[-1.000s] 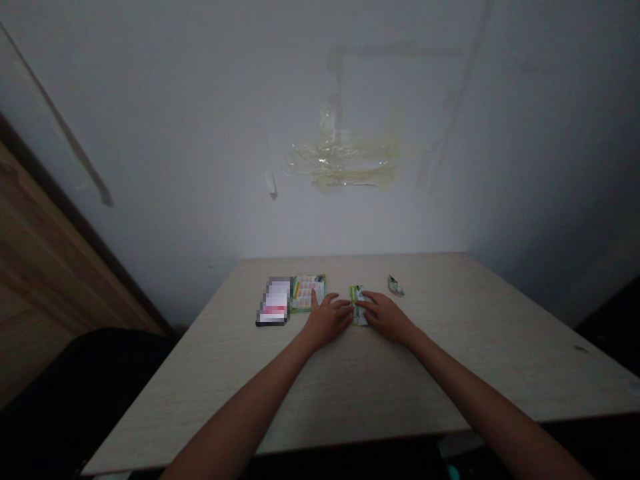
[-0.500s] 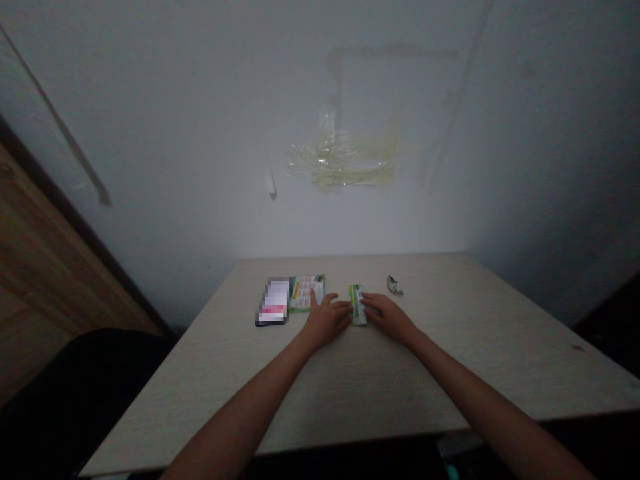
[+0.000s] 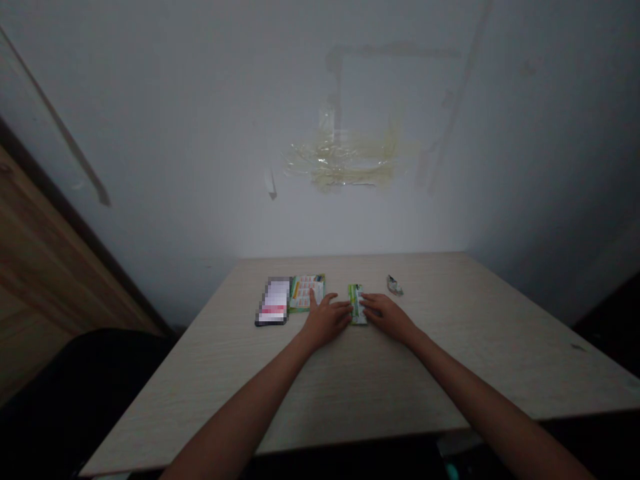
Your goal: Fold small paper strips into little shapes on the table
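A narrow green and white printed paper strip (image 3: 357, 305), which looks like a folded leaflet or a packet, lies flat on the table between my hands. My left hand (image 3: 326, 321) rests at its left edge, fingertips touching it and thumb spread away. From the other side, my right hand (image 3: 389, 315) lays its outstretched fingertips on the strip's right edge. Both hands are open, with nothing gripped. Just beyond the left hand's thumb lies a printed card (image 3: 302, 291) with a green border and rows of small coloured boxes.
A phone (image 3: 274, 301) with a blurred-out screen lies left of the printed card. A small crumpled wrapper (image 3: 395, 285) sits behind my right hand. The pale wooden table (image 3: 425, 400) meets a wall (image 3: 200, 133) with old tape on it. A dark chair-like shape (image 3: 90, 380) stands at left.
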The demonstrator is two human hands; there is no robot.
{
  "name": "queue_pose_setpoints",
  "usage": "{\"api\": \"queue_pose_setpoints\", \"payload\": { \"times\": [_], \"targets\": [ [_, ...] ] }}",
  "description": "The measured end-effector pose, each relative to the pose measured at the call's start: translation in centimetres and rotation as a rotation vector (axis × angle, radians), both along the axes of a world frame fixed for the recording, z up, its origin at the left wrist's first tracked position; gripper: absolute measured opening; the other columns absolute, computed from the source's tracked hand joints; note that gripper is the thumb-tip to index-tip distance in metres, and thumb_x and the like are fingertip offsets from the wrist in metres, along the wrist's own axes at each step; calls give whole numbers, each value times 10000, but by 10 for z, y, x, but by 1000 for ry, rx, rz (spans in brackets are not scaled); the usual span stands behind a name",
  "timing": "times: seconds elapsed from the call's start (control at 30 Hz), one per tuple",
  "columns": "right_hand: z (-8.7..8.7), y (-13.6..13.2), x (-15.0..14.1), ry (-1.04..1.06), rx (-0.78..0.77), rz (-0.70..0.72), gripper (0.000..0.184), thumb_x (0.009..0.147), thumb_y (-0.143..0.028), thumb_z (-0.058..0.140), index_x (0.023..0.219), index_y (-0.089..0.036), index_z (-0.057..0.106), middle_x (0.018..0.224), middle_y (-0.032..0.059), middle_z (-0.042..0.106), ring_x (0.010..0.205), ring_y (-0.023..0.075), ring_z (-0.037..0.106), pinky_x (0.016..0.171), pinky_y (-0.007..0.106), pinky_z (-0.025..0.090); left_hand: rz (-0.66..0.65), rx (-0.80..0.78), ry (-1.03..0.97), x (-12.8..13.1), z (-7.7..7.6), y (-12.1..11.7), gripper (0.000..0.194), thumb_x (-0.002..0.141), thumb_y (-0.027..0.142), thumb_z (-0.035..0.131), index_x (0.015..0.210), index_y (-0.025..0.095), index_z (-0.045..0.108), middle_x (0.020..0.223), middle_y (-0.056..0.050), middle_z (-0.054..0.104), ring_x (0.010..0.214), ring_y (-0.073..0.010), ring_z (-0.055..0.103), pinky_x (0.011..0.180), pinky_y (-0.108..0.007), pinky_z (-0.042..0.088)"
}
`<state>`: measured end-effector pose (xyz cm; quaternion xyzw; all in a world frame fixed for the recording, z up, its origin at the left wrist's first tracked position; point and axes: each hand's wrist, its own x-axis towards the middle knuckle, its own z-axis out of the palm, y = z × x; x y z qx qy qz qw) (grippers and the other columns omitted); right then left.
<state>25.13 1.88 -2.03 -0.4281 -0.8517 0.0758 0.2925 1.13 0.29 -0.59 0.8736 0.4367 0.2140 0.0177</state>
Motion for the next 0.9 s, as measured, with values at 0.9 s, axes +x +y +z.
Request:
{"api": "queue_pose_setpoints", "payload": {
  "times": [0.9],
  "targets": [
    [2, -2, 3, 131, -29, -22, 289, 902, -271, 585, 1160, -221, 705, 1277, 90, 662, 1163, 238, 618, 1044, 440, 469, 15, -62, 39, 1, 2, 1, 318, 962, 410, 495, 1265, 390, 589, 1380, 24, 607, 1407, -305, 367, 1059, -809, -80]
  ]
}}
